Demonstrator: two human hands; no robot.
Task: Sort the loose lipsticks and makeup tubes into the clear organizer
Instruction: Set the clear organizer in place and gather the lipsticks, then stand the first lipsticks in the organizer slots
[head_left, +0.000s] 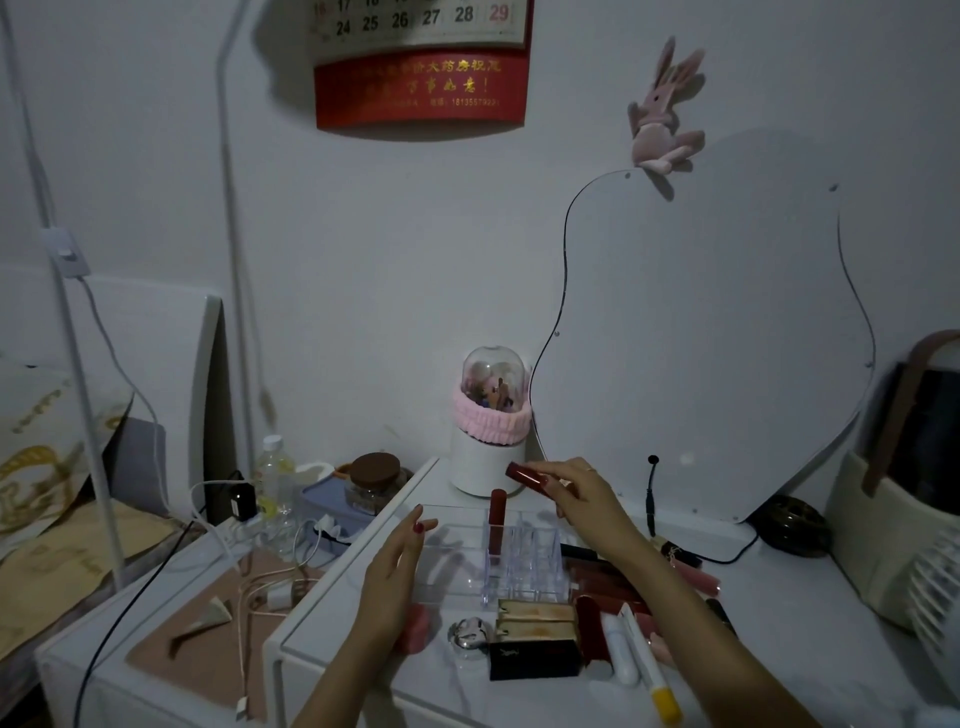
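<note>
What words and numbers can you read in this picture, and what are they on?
"17", "24 25 26 27 28 29": date numbers on the wall calendar.
Gold writing and a long phone number on the calendar's red panel: too blurred to read surely.
Gold logo on the black box on the table: too small to read.
Gold mark on the black tube by the mirror: too small to read.
Nothing else shows text.

Red lipstick (525, 474) in right hand (582, 493) above clear organizer (452, 561)
</note>
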